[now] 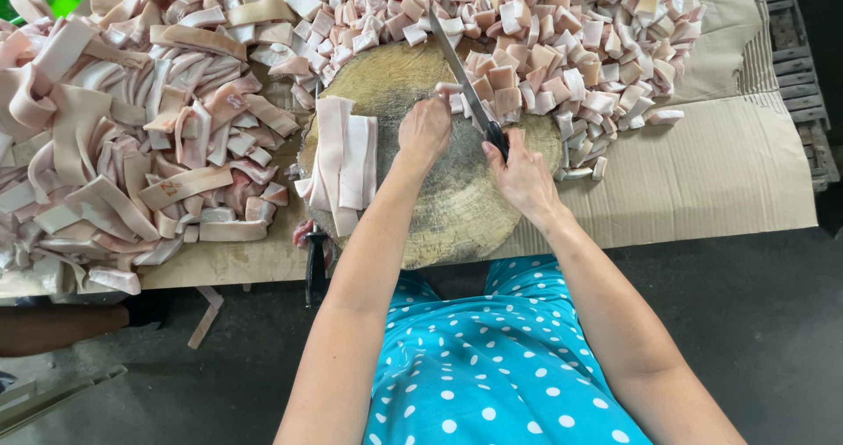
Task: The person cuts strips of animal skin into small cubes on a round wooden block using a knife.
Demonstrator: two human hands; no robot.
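Head view: two hands cutting pale meat strips on a round wooden block.

The right hand [524, 175] is closed around the dark handle of a knife [465, 85]; the blade's long axis runs up and to the left, away from the body; the left hand [423, 131] is curled narrow, fingertips down on a small piece just left of the blade, so it is the nearer hand to the cut; uncut strips [341, 160] lie lengthwise on the block [439, 208] to the left; cut cubes [562, 50] are heaped beyond and right; long strips [132, 147] cover the cardboard-lined desk [720, 173] at far left.
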